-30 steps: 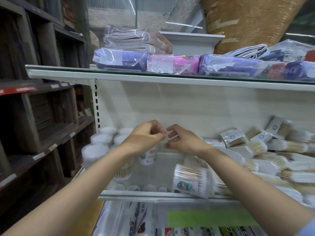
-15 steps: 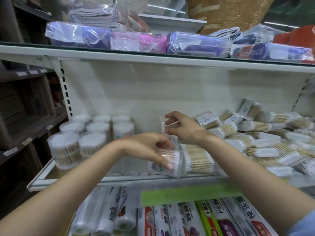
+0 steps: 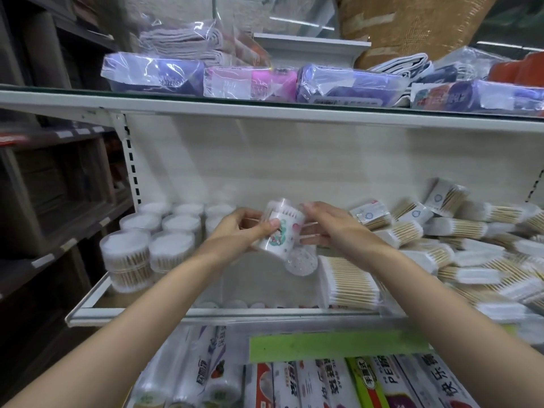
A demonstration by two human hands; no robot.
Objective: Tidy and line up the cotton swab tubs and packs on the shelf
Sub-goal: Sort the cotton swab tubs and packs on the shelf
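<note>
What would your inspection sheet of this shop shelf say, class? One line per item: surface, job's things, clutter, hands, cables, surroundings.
Surface: white middle shelf, bare patch in the centre.
Job's things: small printed tub held tilted above the shelf; round tubs standing in rows at left.
Clutter: swab packs heaped unevenly at right.
Hands: left hand and right hand both grip the printed tub.
Cables: nothing seen.
Surroundings: wrapped packs on the shelf above; boxed rolls below.
</note>
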